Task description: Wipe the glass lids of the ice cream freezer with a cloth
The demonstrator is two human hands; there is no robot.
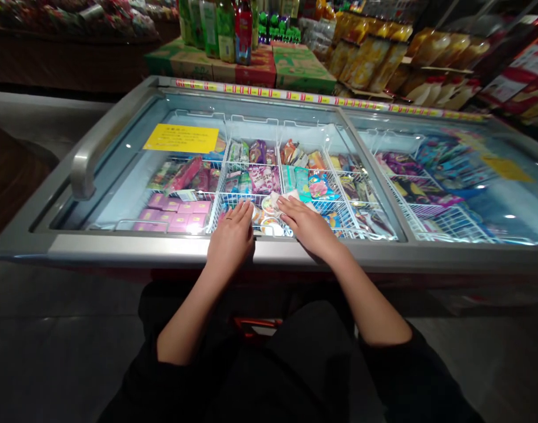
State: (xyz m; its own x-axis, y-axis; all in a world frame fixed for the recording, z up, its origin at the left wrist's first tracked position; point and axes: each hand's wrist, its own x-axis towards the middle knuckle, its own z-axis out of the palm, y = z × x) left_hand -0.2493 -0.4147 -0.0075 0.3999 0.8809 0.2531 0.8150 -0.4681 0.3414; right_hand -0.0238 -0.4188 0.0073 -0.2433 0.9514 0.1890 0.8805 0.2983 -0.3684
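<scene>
My left hand (pixel 231 234) lies flat on the sliding glass lid (pixel 114 194) of a chest freezer, close to its front edge, with fingers stretched forward and nothing in them. A ring shows on one finger. To its right, my right hand (pixel 311 228) presses a crumpled white tissue (pixel 275 200) against the same glass, the fingertips covering part of it. Beneath the glass, between both hands, sit round white-lidded cups (pixel 271 227). Pink boxes (pixel 174 214) lie inside to the left, and purple packets (pixel 263 179) are in a wire basket farther back.
A curved metal handle (pixel 83 170) stands up at the lid's left side. A yellow notice (pixel 181 138) is on the glass. Behind the freezer are bottles (pixel 226 32) on cartons (pixel 301 67), and jars (pixel 370 56) fill shelves at the right.
</scene>
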